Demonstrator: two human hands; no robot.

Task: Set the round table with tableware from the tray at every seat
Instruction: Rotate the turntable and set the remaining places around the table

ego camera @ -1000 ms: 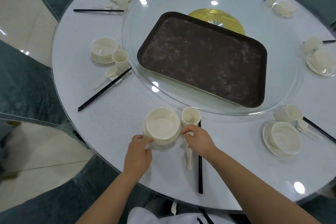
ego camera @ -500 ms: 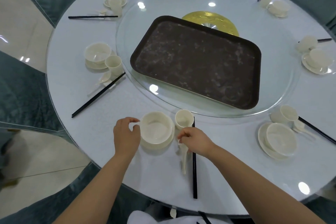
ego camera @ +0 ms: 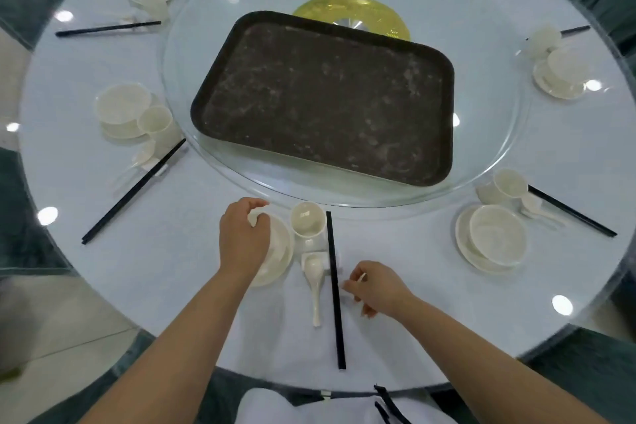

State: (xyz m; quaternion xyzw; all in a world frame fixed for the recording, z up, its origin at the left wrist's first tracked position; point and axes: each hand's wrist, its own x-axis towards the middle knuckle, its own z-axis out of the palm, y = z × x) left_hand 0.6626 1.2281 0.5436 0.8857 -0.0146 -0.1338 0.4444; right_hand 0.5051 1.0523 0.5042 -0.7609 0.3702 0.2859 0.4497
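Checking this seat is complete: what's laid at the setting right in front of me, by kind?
Plate: 1
Bowl: 1
Cup: 1
Spoon: 1
Chopstick rest: 1
Pair of chopsticks: 1
Total: 6

Item count, visible on the table (ego camera: 395, 286): one tray (ego camera: 323, 96); six bowls on saucers; six cups; five sets of black chopsticks in full or partial view; three spoons clearly discernible. Two hands.

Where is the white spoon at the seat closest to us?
In the head view the white spoon lies low in the middle, on the table between the plate under the left hand and the black chopsticks, just below the cup.
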